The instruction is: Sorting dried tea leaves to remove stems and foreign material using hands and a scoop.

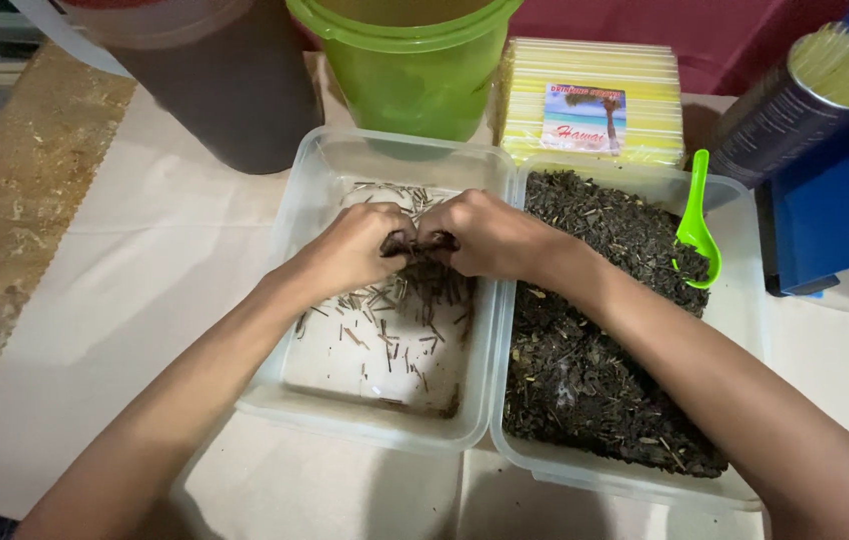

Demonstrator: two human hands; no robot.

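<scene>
Our left hand (350,250) and right hand (485,235) pinch a dark leaf clump (423,248) between them; it seems light, crumbly, best gripped centrally above the clear tub (295,385).

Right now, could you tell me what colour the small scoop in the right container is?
Bright green scoop, clearest in the head view.

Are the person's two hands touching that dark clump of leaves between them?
Touching. The head view shows the left hand and right hand both pinching the dark clump.
</scene>
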